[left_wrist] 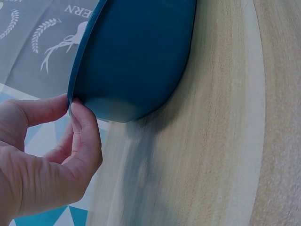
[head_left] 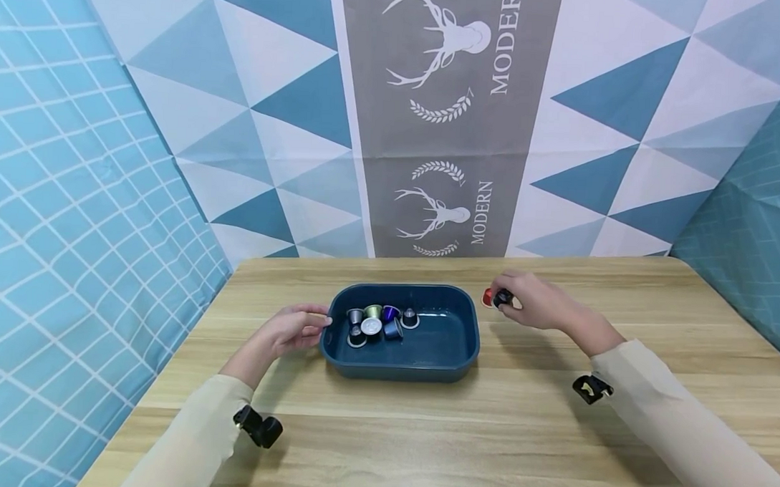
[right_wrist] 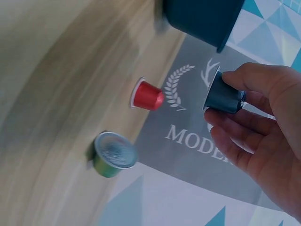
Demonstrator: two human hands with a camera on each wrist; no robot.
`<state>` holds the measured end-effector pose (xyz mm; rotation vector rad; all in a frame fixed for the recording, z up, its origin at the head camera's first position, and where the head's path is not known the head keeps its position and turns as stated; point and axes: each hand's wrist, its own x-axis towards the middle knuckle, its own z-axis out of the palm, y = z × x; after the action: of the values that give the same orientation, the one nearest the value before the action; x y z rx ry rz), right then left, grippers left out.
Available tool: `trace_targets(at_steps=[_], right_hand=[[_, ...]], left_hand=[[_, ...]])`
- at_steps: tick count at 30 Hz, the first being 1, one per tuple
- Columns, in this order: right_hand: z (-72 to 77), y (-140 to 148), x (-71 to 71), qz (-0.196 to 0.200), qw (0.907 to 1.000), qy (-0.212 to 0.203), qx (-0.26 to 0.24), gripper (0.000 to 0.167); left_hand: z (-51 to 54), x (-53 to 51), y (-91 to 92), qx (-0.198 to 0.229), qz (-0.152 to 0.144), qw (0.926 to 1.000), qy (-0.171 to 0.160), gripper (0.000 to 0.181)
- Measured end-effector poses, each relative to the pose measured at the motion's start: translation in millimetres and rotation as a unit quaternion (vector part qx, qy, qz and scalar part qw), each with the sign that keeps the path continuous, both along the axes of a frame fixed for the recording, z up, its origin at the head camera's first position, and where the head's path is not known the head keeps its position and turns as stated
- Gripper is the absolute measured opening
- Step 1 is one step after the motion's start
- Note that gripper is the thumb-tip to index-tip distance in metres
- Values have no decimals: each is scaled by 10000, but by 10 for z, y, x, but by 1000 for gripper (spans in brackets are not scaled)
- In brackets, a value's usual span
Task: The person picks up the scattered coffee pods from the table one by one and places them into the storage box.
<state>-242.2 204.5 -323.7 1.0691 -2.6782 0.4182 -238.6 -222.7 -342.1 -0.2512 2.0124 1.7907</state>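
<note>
At the left end of the dark blue plastic bin (head_left: 398,373), my left hand (head_left: 293,329) pinches the rim (left_wrist: 71,87) between thumb and fingers. My right hand (head_left: 531,300) is raised to the right of the bin, holding a dark coffee capsule (right_wrist: 223,94) by thumb and fingertips. A red capsule (right_wrist: 149,97) lies on its side on the table near that hand. Beside it stands a green capsule (right_wrist: 111,157), foil lid up; the right hand mostly hides it in the head view. Several capsules, including a purple one (head_left: 390,313) and a blue one (head_left: 393,329), are grouped in the bin's left half.
The wooden table (head_left: 383,444) extends around the bin. Behind it hangs a patterned cloth (head_left: 436,202) with deer heads and triangles. A blue grid-patterned sheet (head_left: 74,225) borders the left side, and a teal one (head_left: 746,213) the right.
</note>
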Motion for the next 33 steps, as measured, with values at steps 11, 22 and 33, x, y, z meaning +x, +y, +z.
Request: trace_targets(at_steps=[11, 22, 33], right_hand=[[153, -135, 8, 245, 9997, 86, -20, 11], [240, -214, 50, 69, 9997, -18, 239, 14], [361, -374, 54, 306, 9986, -36, 430, 13]], left_hand=[[-1, 3, 0, -39, -33, 10000, 18, 45], [-31, -1, -12, -16, -100, 9999, 55, 44], [-39, -12, -24, -39, -141, 9999, 61, 45]])
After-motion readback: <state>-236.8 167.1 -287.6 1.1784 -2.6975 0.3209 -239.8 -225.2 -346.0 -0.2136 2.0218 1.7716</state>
